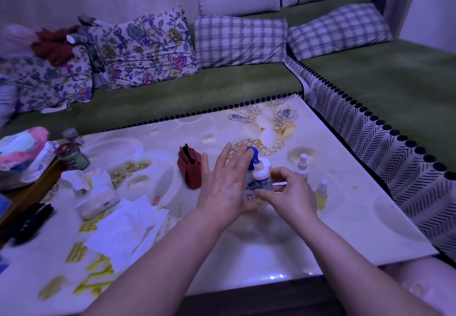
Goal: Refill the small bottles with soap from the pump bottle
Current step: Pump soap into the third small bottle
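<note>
head | left hand (222,182) on pump bottle (253,154) | right hand (288,197) holds small bottle (262,175)

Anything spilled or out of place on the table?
No soap spill shows. Only clutter: loose tissues lie scattered beside a torn-open tissue pack, left of the left hand. The spray bottle and yellow bottle stand upright.

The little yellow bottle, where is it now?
Head view: the small yellow plastic bottle stands right of the right hand, just nearer than the white spray bottle.
</note>
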